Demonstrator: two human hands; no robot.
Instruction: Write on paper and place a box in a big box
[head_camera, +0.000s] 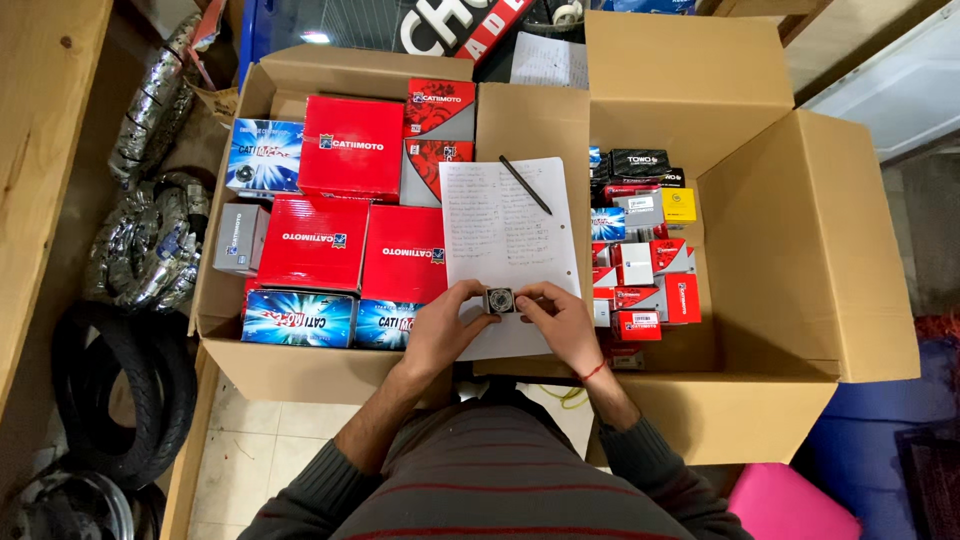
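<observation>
My left hand (444, 326) and my right hand (562, 323) hold one small square box (498, 300) between their fingertips, each hand pinching a side. The little box shows a dark round part on its face. It hovers over the lower edge of a handwritten white sheet of paper (505, 225) that lies on a cardboard flap between two open cartons. A black pen (525, 185) rests slantwise on the upper right of the sheet. A red string circles my right wrist.
The left carton (300, 370) holds large red and blue boxes (350, 148). The right carton (800, 260) holds several small red, white, black and yellow boxes (640, 260). Tyres (125, 390) and wrapped parts (150, 240) lie on the floor at left. A pink stool (790, 505) stands at lower right.
</observation>
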